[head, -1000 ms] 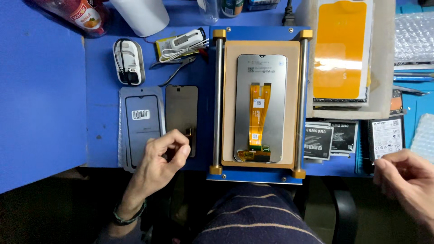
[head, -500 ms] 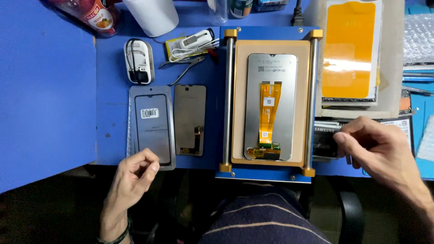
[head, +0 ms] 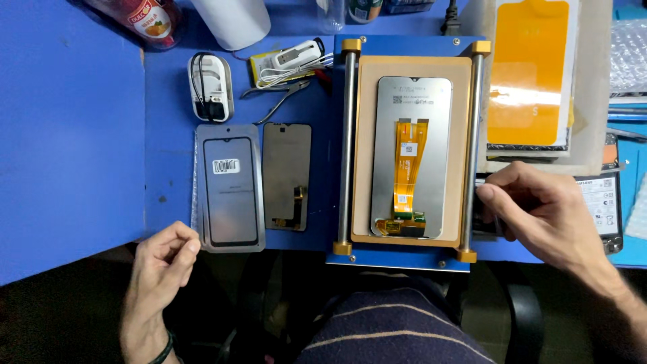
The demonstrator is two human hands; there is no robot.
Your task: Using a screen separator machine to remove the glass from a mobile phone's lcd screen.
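My left hand rests at the table's front edge, fingers curled with thumb against forefinger, nothing in it, just beside the corner of a grey framed glass panel. My right hand lies right of the blue and gold fixture, its fingertips pinching the edge of a black flat pack next to the right rail. A phone screen lies face down in the fixture, its orange flex cable showing. A dark thin panel lies between the framed glass and the fixture.
At the back stand a white charger, tweezers, a cable bundle, a bottle and a white roll. An orange sheet on a pad lies at the right, with a labelled battery beyond my right hand.
My left hand drew back from the dark panel to the table's edge and curled. My right hand moved left from the far right onto the black packs beside the fixture.
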